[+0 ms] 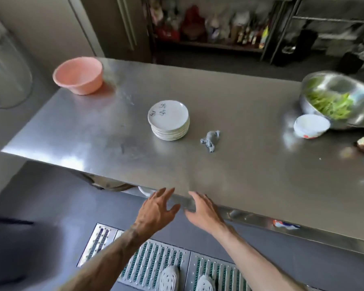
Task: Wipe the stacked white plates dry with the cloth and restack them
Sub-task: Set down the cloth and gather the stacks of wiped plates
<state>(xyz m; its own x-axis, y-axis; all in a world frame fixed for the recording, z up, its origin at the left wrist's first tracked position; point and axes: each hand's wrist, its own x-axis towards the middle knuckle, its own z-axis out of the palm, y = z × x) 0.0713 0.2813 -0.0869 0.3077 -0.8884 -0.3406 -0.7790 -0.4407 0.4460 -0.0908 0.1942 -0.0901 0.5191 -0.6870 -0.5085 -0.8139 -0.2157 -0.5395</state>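
Head view: one stack of white plates (168,119) and one grey cloth (211,140) are seen on table (240,175); left hand (156,211) and right hand (204,213) fingers spread, nothing held.

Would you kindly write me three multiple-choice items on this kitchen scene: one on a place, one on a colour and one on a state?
1. Where is the grey cloth relative to the plate stack?
A. on top of it
B. to its right, apart
C. beneath it

2. What colour is the basin at the far left?
A. pink
B. blue
C. green

3. How are the left hand and right hand?
A. one grips a plate
B. one pinches the cloth
C. both open, empty

Answers:
1 B, bare table shows between them.
2 A, its whole wall is pink.
3 C, both spread their fingers at the near edge and hold nothing.
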